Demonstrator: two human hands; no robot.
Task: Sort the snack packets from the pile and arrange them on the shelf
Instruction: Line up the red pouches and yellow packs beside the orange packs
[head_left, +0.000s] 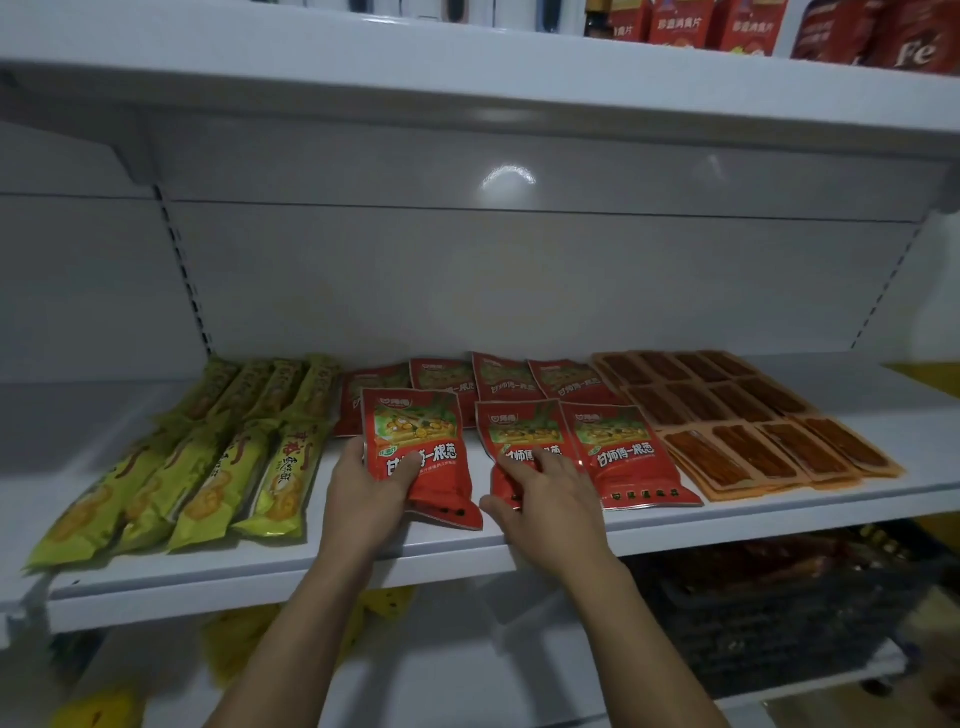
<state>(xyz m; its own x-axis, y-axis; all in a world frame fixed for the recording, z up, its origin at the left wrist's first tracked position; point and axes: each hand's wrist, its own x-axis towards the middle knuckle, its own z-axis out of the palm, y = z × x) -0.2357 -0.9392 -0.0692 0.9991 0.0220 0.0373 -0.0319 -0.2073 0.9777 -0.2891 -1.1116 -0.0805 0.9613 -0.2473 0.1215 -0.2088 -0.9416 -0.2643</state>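
A white shelf (452, 558) carries three groups of snacks. Yellow-green long packets (208, 457) lie in rows at the left. Red packets fill the middle, several in a back row (498, 376). Orange flat packets (748, 415) lie in rows at the right. My left hand (371, 488) grips a red packet (421, 452) by its lower left side, thumb on its face. My right hand (545, 499) rests with spread fingers on a second red packet (519, 441). A third red packet (631, 457) lies beside it on the right.
An upper shelf (467, 93) overhangs, with red bags (727, 26) at its right. Below the working shelf sit a dark basket (779, 613) of red snacks at the right and yellow packets (234, 644) at the left. Bare shelf lies at the far left.
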